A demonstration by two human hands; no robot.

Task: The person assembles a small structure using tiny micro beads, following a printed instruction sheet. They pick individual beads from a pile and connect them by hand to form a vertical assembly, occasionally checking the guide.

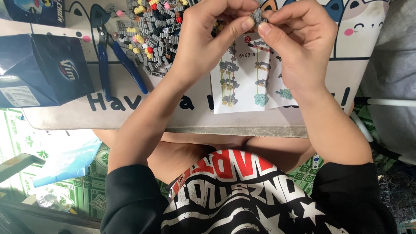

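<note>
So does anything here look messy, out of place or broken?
Nothing looks broken. The small building bricks lie in a loose heap on the table rather than sorted, with blue-handled pliers beside them. Both the left hand and right hand pinch one small grey piece above the instruction sheet.

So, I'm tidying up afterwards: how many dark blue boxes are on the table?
2: a large blue box at the table's left edge, another blue box in the top-left corner, partly cut off by the frame.
</note>
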